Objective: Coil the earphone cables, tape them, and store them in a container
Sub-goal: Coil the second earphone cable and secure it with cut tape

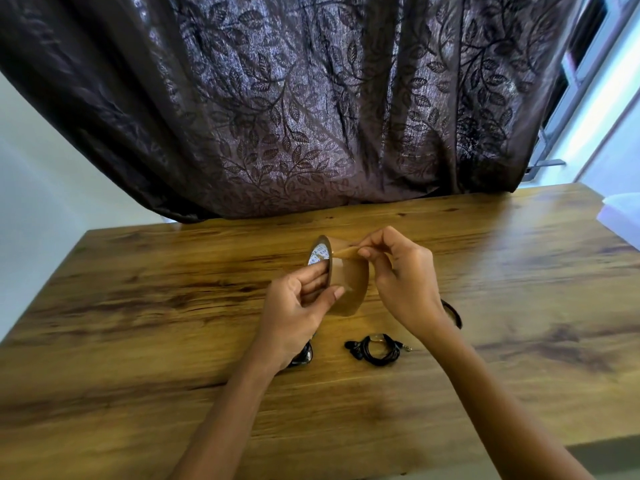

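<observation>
Setting: You are at a brown wood-grain table. A dark purple-brown curtain with a leaf pattern hangs behind its far edge, and a pale window frame shows at the upper right.
Left hand: Your left hand grips the roll of brown packing tape and holds it on edge above the table. The fingers are in the white printed core and the thumb is on the outer face.
Right hand: Your right hand pinches the loose strip of tape between thumb and fingertips, just off the top of the roll.
Near coil: One coil of black earphone cable lies on the table between your wrists, earbuds to its left and plug to its right. A pale band crosses its top.
Hidden coils: A second black coil peeps out from under your left wrist, mostly covered. A dark loop shows behind your right wrist, and you cannot tell whether it is cable.
Right edge: A pale translucent box sits at the table's far right, cut off by the picture's edge, its contents unreadable.
</observation>
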{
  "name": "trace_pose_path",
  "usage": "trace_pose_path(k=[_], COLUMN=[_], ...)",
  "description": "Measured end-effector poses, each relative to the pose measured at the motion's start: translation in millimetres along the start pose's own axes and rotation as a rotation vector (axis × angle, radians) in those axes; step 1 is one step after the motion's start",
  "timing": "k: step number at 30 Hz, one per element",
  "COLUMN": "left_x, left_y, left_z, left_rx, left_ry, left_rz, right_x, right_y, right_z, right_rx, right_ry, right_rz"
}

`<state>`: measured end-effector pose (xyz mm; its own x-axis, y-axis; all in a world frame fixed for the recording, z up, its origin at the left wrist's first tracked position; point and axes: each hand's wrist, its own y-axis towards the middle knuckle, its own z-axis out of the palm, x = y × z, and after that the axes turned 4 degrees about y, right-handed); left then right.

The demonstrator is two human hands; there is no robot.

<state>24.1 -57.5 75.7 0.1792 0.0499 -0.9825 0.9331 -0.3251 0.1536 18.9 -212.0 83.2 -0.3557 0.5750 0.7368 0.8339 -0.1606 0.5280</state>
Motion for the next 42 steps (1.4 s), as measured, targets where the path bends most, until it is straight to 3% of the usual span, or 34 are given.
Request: trace_pose_path(k=[7, 15, 20, 27, 36, 42], left_x=[4.7, -6.1, -14.8, -11.1, -12.4, -14.3], left_y=[-6.9, 2.6, 11.3, 12.8, 13.1, 12.6], left_z=[-0.6, -11.9, -14.8, -15.9, -16.3, -4.7], left_rx=[0.008, -0.001, 0.130, 0.214, 0.154, 0.031], left_ry=[-0.042, -0.136, -0.034, -0.244, -0.311, -0.356], left_rz=[-0.021, -0.107, -0.214, -0.371, -0.384, -0.352], right_x=[4.5, 19.4, 25.0, 21.4, 19.3, 15.1], right_y=[11.5, 18.3, 17.0, 16.2, 15.2, 14.3], right_z=[-9.2, -14.0, -13.7, -15.6, -17.1, -14.1], right_rx=[-0.010, 0.217, 0.345, 0.397, 0.424, 0.368], right_ry=[-0.015, 0.141, 0.134, 0.121, 0.246, 0.383], right_rz=[0.094, 0.071, 0.018, 0.018, 0.043, 0.097])
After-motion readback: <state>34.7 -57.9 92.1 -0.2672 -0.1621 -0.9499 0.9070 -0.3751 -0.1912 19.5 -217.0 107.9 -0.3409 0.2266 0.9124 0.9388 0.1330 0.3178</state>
